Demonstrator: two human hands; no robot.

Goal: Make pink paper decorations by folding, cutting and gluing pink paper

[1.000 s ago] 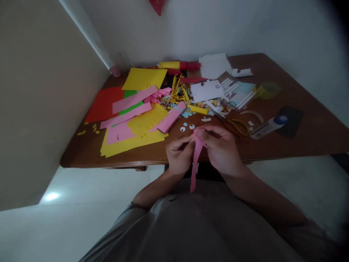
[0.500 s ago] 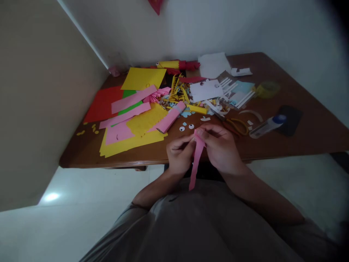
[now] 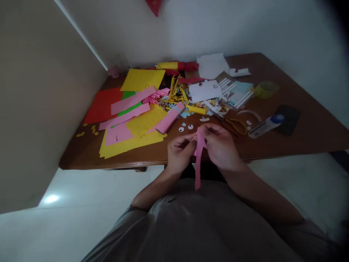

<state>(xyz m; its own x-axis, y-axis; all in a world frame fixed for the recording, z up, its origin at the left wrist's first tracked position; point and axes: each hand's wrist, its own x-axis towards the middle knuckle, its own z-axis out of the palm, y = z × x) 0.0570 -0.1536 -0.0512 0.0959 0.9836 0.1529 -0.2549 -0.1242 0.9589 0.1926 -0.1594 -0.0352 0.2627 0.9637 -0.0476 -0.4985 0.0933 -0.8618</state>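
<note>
A pink paper strip (image 3: 199, 163) hangs down between my hands, over the table's front edge. My left hand (image 3: 180, 151) is closed, with thumb and fingers pinching the strip's upper end. From the other side my right hand (image 3: 219, 143) pinches the same end between thumb and forefinger. More pink paper shows partly behind the strip; its shape is mostly hidden by my fingers. Just beyond my hands lie two paper eyes (image 3: 185, 128) with black pupils. A pink paper roll (image 3: 171, 118) with a pale blue band rests behind and left of them.
Scissors with orange handles (image 3: 236, 126), a blue-capped glue bottle (image 3: 266, 126) and a tape roll (image 3: 266, 89) lie on the right. Yellow sheets (image 3: 133, 145), a red sheet (image 3: 102, 105) and pink strips cover the left. Paper scraps (image 3: 178, 92) are heaped in the middle.
The pink strip's lower end has swung slightly right, so it hangs straighter. Both hands keep their pinch in nearly the same place.
</note>
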